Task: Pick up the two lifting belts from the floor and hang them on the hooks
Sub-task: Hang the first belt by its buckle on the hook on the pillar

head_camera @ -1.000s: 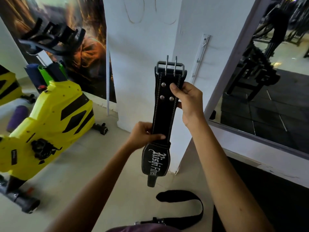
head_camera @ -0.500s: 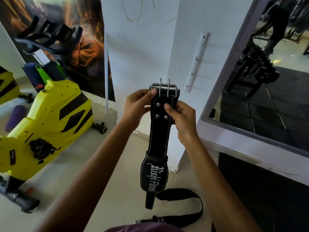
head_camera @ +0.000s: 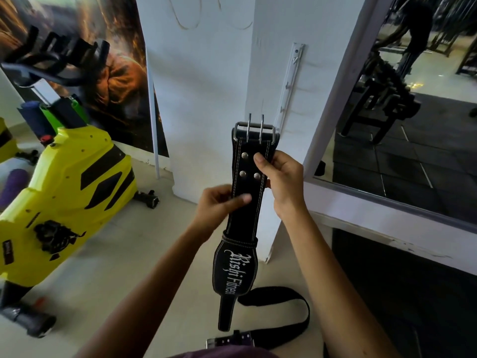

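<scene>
I hold a black leather lifting belt point(head_camera: 247, 182) upright in front of me, its steel double-prong buckle at the top and white lettering on the wide lower part. My right hand point(head_camera: 282, 180) grips its right edge near the rivets. My left hand point(head_camera: 219, 202) pinches the left edge a little lower. A second black belt point(head_camera: 284, 319) lies curled on the floor below, its buckle near my body. A white hook rail point(head_camera: 290, 86) with small hooks is fixed upright on the white pillar, just above and right of the held buckle.
A yellow exercise bike point(head_camera: 64, 192) stands at the left on the pale floor. A large mirror point(head_camera: 413, 112) in a white frame fills the right side, showing gym racks. Black matting point(head_camera: 402, 293) covers the floor at lower right. A poster hangs on the back wall.
My left hand has slid from the buckle end down to the belt's left edge below the rivets. The belt stays upright in both hands, with the buckle close under the hook rail.
</scene>
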Demonstrator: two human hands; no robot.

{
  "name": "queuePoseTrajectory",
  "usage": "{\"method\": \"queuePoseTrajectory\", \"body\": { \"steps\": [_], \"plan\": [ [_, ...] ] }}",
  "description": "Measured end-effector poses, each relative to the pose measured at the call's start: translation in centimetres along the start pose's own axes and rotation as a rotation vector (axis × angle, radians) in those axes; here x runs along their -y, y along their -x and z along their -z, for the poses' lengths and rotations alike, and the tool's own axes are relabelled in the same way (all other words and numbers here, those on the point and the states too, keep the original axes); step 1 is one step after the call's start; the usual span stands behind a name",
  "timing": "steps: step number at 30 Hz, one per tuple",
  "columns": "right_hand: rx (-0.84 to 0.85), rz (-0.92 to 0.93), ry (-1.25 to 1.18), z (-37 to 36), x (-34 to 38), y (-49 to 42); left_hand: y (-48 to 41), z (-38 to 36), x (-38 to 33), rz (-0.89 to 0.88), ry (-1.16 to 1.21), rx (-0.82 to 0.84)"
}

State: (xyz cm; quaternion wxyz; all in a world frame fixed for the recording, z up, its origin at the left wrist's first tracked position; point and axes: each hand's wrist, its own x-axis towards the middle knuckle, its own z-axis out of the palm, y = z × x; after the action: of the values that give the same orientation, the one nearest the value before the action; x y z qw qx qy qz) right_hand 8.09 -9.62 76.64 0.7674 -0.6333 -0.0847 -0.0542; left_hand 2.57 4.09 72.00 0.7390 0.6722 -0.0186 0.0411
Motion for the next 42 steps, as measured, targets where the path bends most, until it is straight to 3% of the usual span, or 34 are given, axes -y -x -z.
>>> {"method": "queuePoseTrajectory", "body": {
  "steps": [3, 6, 12, 16, 19, 26, 38, 41, 42],
  "plan": [
    [0.013, -0.021, 0.045, 0.5, -0.2, 0.6, -1.8, -0.8, -3.4, -0.151, 0.094, -0.152],
    [0.038, -0.027, 0.095, 1.4, 0.2, 0.8, -2.9, -1.1, -4.8, -0.249, 0.066, -0.172],
    [0.211, 0.058, 0.119, 5.9, 2.2, -0.1, -3.6, -3.7, -5.4, -0.18, 0.041, -0.029],
    [0.146, 0.004, 0.057, 7.2, 2.5, -1.0, -4.7, -5.3, -5.1, -0.156, 0.067, -0.097],
    [0.078, 0.021, 0.166, 7.6, 2.1, -1.7, -5.5, -5.7, -4.1, -0.155, 0.038, -0.196],
    [0.123, 0.108, 0.243, 6.8, 1.7, -4.8, -8.9, -4.5, -4.4, -0.287, -0.044, -0.124],
    [-0.168, 0.543, 0.516, 0.6, 9.1, -18.9, -24.4, -2.4, -15.2, -0.572, -0.004, 0.009],
    [-0.249, 0.671, 0.622, -0.6, 13.9, -23.3, -28.5, -2.8, -20.8, -0.633, -0.005, 0.081],
    [-0.351, 0.821, 0.65, -3.0, 18.7, -26.8, -32.8, -2.1, -26.1, -0.737, 0.065, 0.11]
  ]
}}
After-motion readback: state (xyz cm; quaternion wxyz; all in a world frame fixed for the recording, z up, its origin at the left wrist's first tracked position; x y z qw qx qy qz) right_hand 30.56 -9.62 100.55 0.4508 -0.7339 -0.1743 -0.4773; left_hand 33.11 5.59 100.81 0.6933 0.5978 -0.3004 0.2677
